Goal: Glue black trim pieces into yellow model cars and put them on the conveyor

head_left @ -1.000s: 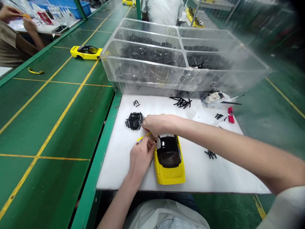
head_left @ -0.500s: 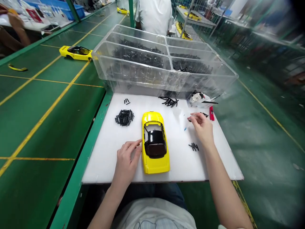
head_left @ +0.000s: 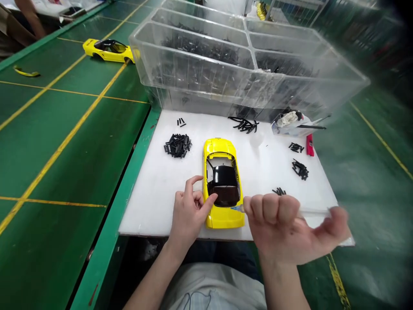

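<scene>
- The yellow car (head_left: 223, 176) stands on its wheels' side, roof up, on the near middle part of the white tabletop (head_left: 155, 189), between the two hands.
- The left hand (head_left: 187, 215) is at the near left side of the car. Its fingers (head_left: 189, 185) are partly bent, with the thumb and the index finger spread apart. The index fingertip is at the left side of the car and the thumb reaches over the dark window; I cannot tell how firmly they press.
- The right hand (head_left: 284, 237) is closed around a clear syringe (head_left: 312, 212), with four fingers folded over it and the thumb at its right end. The blue tip (head_left: 238, 208) points left, over the near part of the car; whether it touches, I cannot tell.
- Left of the car, farther away, lies a black pile (head_left: 178, 145), and beyond it a few short strips (head_left: 181, 122).
- At the far side are curved strips (head_left: 244, 125) and, to their right, a small box (head_left: 284, 129) with a white cloth (head_left: 289, 118).
- Behind them is a large clear bin (head_left: 206, 94) with compartments.
- On the green belt (head_left: 48, 142) at left, another car (head_left: 108, 51) stands.
</scene>
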Demonstrator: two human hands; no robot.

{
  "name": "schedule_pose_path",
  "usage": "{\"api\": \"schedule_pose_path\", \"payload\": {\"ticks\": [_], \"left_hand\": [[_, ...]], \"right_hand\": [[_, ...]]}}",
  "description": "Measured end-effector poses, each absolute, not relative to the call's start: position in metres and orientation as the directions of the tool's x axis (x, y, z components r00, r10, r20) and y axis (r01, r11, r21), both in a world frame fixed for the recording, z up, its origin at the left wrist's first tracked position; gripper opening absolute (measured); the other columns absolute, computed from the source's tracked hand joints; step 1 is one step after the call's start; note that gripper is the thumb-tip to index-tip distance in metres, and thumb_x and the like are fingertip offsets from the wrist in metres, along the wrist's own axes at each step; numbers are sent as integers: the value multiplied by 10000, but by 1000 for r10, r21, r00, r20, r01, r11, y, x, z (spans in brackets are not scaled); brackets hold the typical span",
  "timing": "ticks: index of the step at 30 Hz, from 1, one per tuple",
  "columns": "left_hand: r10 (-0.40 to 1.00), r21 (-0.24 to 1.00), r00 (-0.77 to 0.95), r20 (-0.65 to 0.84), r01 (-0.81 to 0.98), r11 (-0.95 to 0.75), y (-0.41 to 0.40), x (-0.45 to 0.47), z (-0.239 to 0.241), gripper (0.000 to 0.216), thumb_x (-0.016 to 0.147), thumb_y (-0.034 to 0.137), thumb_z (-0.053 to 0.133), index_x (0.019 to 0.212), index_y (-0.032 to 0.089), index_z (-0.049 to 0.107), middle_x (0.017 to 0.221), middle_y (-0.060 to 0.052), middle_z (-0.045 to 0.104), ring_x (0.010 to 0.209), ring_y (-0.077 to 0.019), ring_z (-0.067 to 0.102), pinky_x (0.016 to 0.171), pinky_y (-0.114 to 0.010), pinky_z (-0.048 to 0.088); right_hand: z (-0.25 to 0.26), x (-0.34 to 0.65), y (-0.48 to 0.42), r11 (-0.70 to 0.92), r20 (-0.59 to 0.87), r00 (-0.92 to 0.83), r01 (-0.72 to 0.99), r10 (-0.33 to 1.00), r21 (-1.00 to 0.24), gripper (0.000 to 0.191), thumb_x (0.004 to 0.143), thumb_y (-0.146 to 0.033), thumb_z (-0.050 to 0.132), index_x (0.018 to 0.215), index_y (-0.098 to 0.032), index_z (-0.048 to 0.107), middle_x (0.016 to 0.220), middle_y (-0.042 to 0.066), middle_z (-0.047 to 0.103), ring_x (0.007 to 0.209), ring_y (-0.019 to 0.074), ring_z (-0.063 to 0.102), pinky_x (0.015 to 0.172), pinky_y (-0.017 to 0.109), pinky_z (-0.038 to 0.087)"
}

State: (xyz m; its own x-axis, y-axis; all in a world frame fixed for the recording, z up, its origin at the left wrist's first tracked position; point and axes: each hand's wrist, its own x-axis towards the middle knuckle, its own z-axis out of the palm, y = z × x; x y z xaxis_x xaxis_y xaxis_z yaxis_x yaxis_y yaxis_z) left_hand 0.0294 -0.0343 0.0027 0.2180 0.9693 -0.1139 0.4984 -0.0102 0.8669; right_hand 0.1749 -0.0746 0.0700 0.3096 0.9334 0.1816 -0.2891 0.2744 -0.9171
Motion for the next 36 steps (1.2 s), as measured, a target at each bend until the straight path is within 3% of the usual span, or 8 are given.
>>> {"api": "schedule_pose_path", "payload": {"ticks": [7, 36], "left_hand": [[972, 850, 217, -92, 525, -37, -36, 29, -1, 370, 905, 449, 564, 1186, 221, 488, 547, 106, 471, 588, -148, 437, 765, -322, 355], [963, 858, 242, -115, 514, -27, -35, 29, 2, 356, 914, 453, 553, 1174, 225, 464, 551, 117, 445, 595, -156, 429, 768, -304, 320]], "right_hand": [[54, 169, -67, 258, 204, 161, -507, 966, -822, 482, 839, -552, 303, 547, -201, 150, 474, -47, 84, 436, 117, 105, 453, 297, 198], [45, 165, -65, 277, 260, 111, -550, 959, -788, 423, 857, -492, 330, 575, -216, 177, 505, -53, 127, 458, 112, 131, 471, 307, 160]]}}
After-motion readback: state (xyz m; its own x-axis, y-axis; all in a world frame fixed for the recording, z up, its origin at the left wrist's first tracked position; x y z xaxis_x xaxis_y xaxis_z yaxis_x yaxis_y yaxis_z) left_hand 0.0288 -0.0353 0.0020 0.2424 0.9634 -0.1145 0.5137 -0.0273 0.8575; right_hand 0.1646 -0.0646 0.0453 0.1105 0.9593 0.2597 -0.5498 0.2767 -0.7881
